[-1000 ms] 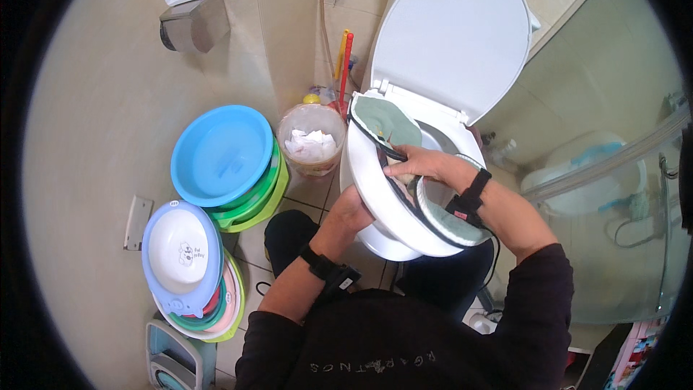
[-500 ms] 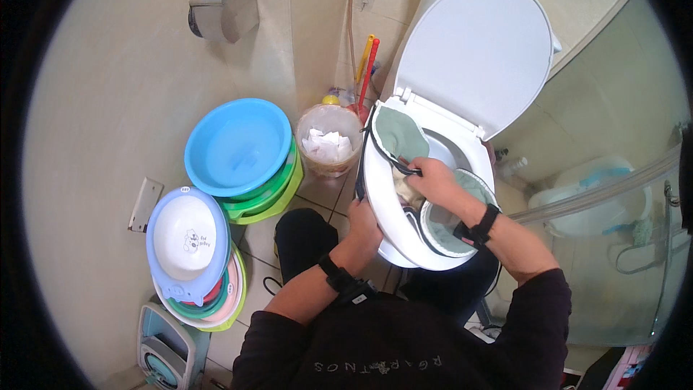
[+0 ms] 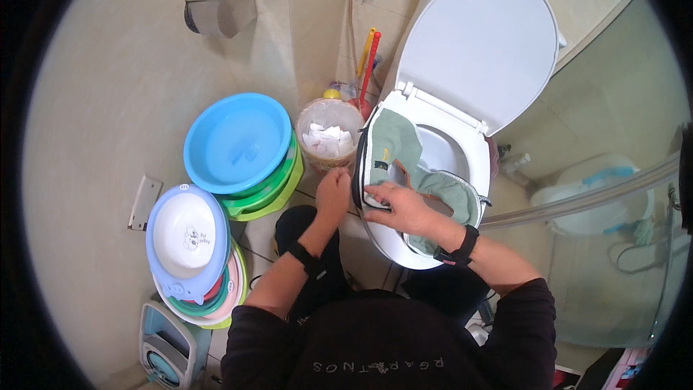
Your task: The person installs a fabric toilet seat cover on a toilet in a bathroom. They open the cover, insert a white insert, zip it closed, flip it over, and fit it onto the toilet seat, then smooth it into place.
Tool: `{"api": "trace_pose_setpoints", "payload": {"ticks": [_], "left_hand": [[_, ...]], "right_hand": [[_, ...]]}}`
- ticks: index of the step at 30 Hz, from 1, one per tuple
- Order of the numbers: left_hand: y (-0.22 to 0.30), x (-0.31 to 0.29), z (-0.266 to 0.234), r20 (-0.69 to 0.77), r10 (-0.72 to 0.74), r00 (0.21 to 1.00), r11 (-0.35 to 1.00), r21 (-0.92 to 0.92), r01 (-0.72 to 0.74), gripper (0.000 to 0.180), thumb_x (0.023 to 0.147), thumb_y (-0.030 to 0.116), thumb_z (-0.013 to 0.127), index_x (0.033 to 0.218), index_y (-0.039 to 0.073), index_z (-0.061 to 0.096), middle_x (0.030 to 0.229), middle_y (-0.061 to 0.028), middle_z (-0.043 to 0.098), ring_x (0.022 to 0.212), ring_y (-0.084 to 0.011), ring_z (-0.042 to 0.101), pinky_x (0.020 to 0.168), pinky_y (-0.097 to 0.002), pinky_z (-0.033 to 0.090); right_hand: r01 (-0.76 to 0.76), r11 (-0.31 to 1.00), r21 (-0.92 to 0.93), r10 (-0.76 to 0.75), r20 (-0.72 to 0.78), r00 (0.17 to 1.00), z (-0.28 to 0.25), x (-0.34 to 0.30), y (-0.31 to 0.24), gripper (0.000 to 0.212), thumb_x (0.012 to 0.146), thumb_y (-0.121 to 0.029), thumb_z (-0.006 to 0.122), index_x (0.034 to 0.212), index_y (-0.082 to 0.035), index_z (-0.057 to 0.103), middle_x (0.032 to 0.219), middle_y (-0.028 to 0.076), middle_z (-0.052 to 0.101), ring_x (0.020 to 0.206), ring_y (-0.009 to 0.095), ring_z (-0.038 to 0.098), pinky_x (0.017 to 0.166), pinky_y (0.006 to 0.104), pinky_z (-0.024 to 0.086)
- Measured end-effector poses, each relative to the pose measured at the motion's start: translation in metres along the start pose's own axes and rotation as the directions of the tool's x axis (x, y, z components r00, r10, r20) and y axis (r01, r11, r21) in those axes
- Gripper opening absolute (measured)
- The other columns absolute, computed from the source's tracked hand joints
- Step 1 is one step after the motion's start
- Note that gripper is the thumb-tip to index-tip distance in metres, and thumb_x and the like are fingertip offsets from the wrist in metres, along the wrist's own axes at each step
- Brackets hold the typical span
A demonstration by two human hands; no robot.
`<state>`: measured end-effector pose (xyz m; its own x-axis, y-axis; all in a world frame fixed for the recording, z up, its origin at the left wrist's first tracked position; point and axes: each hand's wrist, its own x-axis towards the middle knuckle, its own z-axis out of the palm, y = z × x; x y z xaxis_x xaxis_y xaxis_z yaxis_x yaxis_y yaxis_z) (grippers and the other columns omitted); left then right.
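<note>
Right fingers (image 3: 381,191) parted against the green fabric cover (image 3: 397,137), left fingers (image 3: 336,177) curled beside it, grip unclear.

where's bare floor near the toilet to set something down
Bare tiles lie between the lime basin, the lavender-topped stack and the left knee. Crowded: the toilet's front, with the green cover and right hand.

Over the toilet bowl (image 3: 444,152), space lay open from above, though the green-lined zippered bag (image 3: 395,137) blocked its lower left. The toilet lid (image 3: 478,50) barred the upper right, the shower screen (image 3: 613,282) the right side. Left of centre, the blue basin (image 3: 237,148) and waste bin (image 3: 330,110) left barely a slit.
</note>
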<state>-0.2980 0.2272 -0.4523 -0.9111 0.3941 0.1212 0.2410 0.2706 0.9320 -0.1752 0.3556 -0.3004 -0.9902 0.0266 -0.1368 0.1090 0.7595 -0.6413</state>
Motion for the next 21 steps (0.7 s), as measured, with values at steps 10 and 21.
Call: {"api": "trace_pose_setpoints", "payload": {"ticks": [10, 21], "left_hand": [[0.015, 0.119, 0.027, 0.216, 0.243, 0.946, 0.969, -0.006, -0.248, 0.025, 0.088, 0.012, 0.058, 0.109, 0.004, 0.07, 0.107, -0.017, 0.068, 0.098, -0.0295, 0.065, 0.09, -0.0347, 0.049], [0.019, 0.122, 0.012, 0.252, 0.166, 0.953, 0.979, 0.078, -0.19, 0.014, 0.083, 0.006, 0.068, 0.095, -0.001, 0.067, 0.084, -0.0114, 0.07, 0.075, -0.0193, 0.066, 0.072, -0.032, 0.053]], "right_hand": [[-0.175, 0.973, -0.151, 0.14, -0.221, 0.965, -0.074, 0.083, 0.074, 0.025, 0.089, -0.025, 0.058, 0.105, -0.009, 0.069, 0.099, 0.016, 0.069, 0.093, 0.035, 0.065, 0.082, 0.0432, 0.051], [-0.176, 0.504, -0.846, 0.574, 0.176, 0.8, -0.063, -0.025, 0.135, 0.059, 0.071, -0.038, 0.079, 0.117, -0.007, 0.061, 0.094, 0.009, 0.071, 0.089, 0.025, 0.07, 0.071, 0.0367, 0.053]]}}
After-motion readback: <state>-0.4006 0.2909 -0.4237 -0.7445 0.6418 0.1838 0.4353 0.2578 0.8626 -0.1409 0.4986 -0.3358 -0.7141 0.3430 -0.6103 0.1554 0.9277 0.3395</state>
